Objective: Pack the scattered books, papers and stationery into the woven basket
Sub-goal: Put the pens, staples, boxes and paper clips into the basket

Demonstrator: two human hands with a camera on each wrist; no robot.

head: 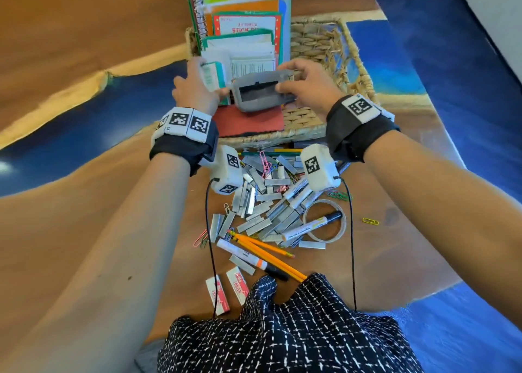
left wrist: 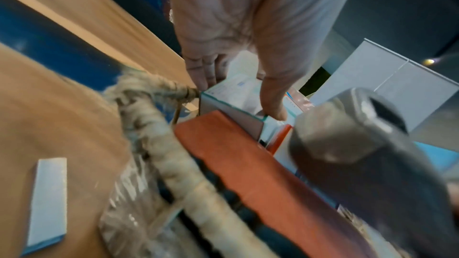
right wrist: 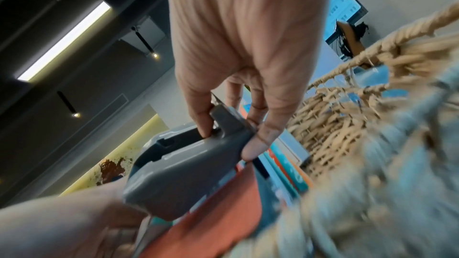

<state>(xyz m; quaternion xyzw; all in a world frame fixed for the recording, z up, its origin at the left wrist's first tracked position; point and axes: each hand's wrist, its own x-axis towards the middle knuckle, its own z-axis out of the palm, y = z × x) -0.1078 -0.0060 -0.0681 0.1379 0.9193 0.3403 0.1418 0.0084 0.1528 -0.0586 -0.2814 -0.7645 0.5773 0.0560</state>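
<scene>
— What's her left hand (head: 195, 87) doing?

— Its fingers are pressed to a small white-and-teal box (head: 212, 74) standing in the left part of the woven basket (head: 333, 50), thumb on the near face and the others over the far side. It seems to be grasping it.

— And in the middle?

— A grey stapler (head: 261, 91), held over the red book (head: 248, 122) that lies flat in the basket. Behind it, notebooks and papers (head: 240, 25) stand upright against the basket's left side.

— So the right hand (head: 309, 86) has the stapler?

— Yes, thumb and fingers are clamped on its right end. From the wrist camera you see the thumb tucked into the slot and a fingertip on the grey shell.

— What's left on the counter (head: 84, 33)?

— Just in front of the basket, a heap of staple strips (head: 254, 203) mixed with paper clips. Nearer her, yellow pencils (head: 265, 249), markers (head: 251, 258), two erasers (head: 226, 290). To the right, a tape roll (head: 306, 217) with a marker lying across it, then a lone yellow paper clip (head: 370, 221).
</scene>
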